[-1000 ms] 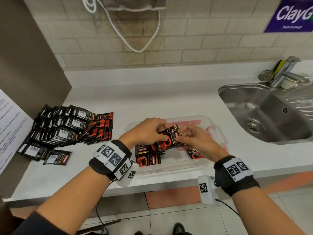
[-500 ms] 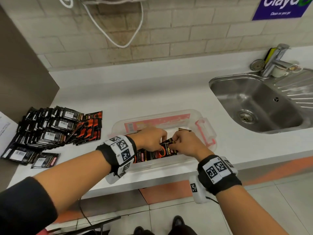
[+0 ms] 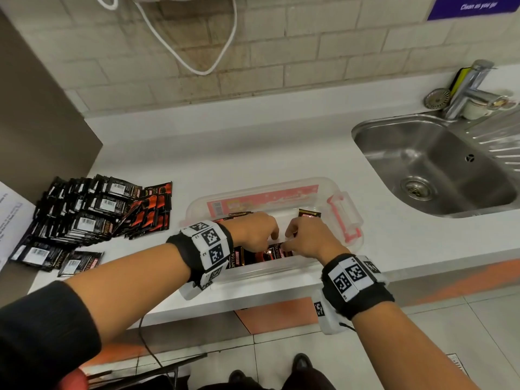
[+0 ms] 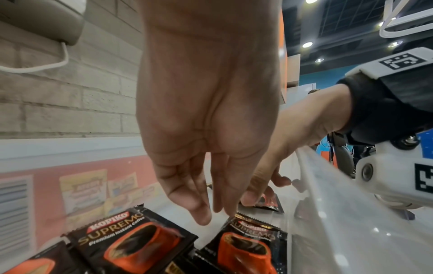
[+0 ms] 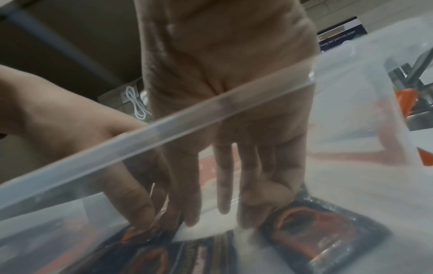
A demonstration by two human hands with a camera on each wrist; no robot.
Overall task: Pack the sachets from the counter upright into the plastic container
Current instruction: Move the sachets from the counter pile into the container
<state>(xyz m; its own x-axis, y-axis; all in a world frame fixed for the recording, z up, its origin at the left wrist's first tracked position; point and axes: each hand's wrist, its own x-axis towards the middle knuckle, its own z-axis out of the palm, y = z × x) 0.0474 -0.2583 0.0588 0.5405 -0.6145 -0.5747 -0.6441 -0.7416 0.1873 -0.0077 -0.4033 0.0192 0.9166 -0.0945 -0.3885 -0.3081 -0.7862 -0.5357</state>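
Observation:
A clear plastic container (image 3: 253, 190) stands near the counter's front edge. Both hands reach down into it. My left hand (image 3: 254, 232) hangs with straight fingers (image 4: 201, 216), their tips at the top edge of a black-and-orange sachet (image 4: 248, 244). Beside it another sachet (image 4: 131, 239) leans tilted. My right hand (image 3: 302, 237) points its fingers (image 5: 222, 209) down too, touching a sachet (image 4: 269, 202) on the container floor. Several sachets (image 3: 253, 256) sit against the near wall, and one sachet (image 3: 309, 213) stands near the far right corner. A pile of sachets (image 3: 92, 215) lies on the counter at the left.
A steel sink (image 3: 439, 167) with a tap (image 3: 467, 88) is sunk into the counter at the right. A brown panel (image 3: 42, 122) bounds the counter on the left, with a paper sheet (image 3: 11, 220) on it. A white cable (image 3: 197, 60) hangs on the brick wall.
Both hands held one sachet above the container a second ago. They have gone down inside it, and the fingers now rest on the sachets there.

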